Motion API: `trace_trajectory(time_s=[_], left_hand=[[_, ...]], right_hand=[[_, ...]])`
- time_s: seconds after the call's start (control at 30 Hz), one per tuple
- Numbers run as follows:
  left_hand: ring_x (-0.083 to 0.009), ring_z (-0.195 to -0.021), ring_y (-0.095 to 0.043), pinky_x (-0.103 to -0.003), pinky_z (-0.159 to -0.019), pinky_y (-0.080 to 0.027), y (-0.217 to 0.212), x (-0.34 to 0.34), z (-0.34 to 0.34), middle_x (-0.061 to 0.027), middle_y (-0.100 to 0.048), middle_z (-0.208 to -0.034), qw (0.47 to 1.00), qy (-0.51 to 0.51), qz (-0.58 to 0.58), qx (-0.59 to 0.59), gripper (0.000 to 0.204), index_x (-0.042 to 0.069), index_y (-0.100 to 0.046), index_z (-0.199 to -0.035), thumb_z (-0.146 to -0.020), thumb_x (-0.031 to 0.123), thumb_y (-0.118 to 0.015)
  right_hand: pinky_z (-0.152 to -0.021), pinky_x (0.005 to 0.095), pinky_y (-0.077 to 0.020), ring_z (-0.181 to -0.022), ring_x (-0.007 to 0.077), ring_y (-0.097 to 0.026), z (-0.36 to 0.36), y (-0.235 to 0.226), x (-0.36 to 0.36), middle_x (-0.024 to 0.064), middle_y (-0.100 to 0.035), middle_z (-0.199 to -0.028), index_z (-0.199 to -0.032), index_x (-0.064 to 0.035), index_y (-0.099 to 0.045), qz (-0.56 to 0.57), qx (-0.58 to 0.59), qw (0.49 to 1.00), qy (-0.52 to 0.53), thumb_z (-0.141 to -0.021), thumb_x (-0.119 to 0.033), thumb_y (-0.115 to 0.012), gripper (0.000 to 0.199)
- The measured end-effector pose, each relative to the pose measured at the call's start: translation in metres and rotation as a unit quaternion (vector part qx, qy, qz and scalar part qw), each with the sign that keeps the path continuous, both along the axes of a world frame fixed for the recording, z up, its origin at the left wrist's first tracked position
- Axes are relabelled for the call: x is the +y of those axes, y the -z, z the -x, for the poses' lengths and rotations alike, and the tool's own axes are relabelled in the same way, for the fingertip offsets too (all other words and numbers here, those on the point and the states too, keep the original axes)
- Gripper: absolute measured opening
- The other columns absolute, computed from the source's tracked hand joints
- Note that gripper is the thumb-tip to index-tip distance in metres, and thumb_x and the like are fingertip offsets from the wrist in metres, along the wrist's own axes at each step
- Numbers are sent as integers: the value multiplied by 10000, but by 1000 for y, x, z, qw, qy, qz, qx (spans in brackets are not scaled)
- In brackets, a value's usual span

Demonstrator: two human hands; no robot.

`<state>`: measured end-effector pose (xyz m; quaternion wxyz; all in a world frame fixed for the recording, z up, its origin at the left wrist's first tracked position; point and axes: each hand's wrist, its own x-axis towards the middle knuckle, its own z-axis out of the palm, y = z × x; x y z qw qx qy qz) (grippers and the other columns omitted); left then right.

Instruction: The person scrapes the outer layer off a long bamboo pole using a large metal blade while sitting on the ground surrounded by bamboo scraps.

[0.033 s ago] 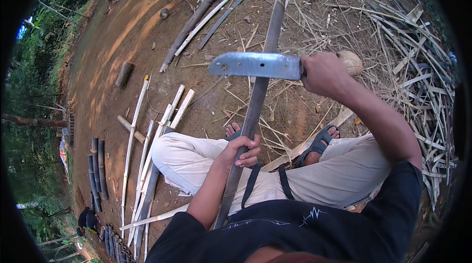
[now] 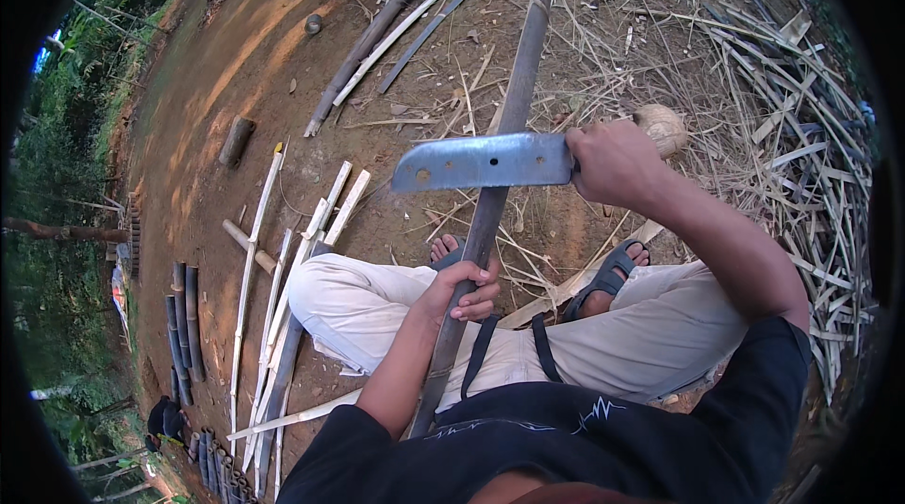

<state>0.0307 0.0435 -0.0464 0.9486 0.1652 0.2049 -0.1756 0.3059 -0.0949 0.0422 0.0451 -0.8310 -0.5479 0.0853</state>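
My left hand (image 2: pixel 464 292) is closed around a long dark bamboo slat (image 2: pixel 514 113), which slants from my lap up to the far side. The slat's near end rests against my body at the shirt. In my right hand (image 2: pixel 615 160) is a machete (image 2: pixel 483 163) with a broad grey blade pierced by a few holes. Its round, pale wooden handle end (image 2: pixel 662 131) sticks out beyond my fist. The blade lies crosswise over the slat, farther out than my left hand, tip to the left. Whether its edge bites into the bamboo I cannot tell.
Pale split strips (image 2: pixel 283 325) lie on the ground to my left, near short dark bamboo pieces (image 2: pixel 194 325). A large heap of shavings and strips (image 2: pixel 801 136) spreads along the right. Long poles (image 2: pixel 368 51) lie at the far side. My sandalled feet (image 2: pixel 613 278) flank the slat.
My right hand has drawn the machete a little toward me along the bamboo slat. The left hand keeps its place and grip.
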Motion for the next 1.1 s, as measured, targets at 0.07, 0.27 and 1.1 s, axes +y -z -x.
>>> trace_trajectory(time_s=[0.07,0.27,1.1], left_hand=[[-72,-320,-401,-208,-338,-290,-1,-1,4,11,-420,-489,1000,2,22,0,183,84,-427,-759,-925,140,-478],[-66,-316,-392,-210,-333,-272,3,5,5,16,-410,-474,999,13,39,-24,209,93,-415,-728,-917,154,-479],[-81,-337,-360,-207,-351,-291,10,-24,56,-5,-402,-523,998,11,62,-11,103,65,-432,-862,-918,129,-490]], right_hand=[[-690,465,-573,-708,380,-700,12,8,-1,193,-690,-737,-840,-3,-660,-3,-2,999,-48,-729,-157,-638,192],[-700,474,-573,-718,392,-705,-47,-3,10,224,-690,-744,-843,-2,-690,-71,-25,992,100,-785,-148,-602,180],[-828,466,-577,-851,396,-712,-129,8,8,241,-714,-872,-891,23,-722,-79,-60,972,214,-824,-209,-628,259]])
